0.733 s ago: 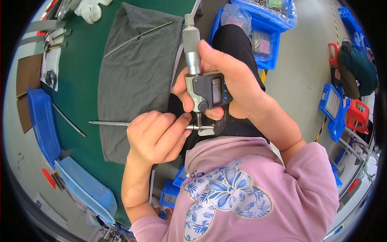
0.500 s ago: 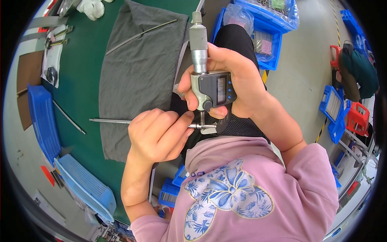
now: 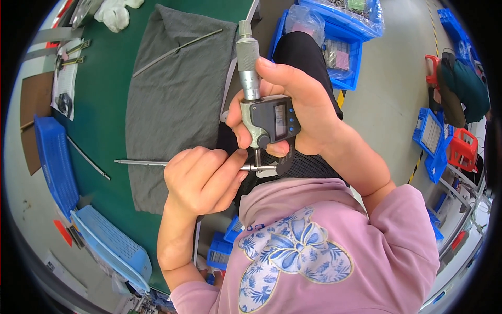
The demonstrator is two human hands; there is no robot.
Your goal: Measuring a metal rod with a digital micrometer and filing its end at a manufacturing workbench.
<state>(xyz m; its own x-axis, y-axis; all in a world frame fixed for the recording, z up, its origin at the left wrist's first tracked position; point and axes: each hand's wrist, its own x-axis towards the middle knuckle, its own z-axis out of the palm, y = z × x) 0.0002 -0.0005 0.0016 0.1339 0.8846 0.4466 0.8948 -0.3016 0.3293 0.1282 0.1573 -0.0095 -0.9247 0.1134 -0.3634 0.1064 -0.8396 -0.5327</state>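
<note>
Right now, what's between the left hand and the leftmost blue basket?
Head view: the held rod's outer end, grey cloth, green tabletop and a loose rod.

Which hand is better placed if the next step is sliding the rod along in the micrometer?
Probably the left hand: it grips the rod close to the micrometer, while the right hand is taken up holding the micrometer's body.

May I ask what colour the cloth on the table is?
Dark grey; the cloth shows best in the head view.
</note>
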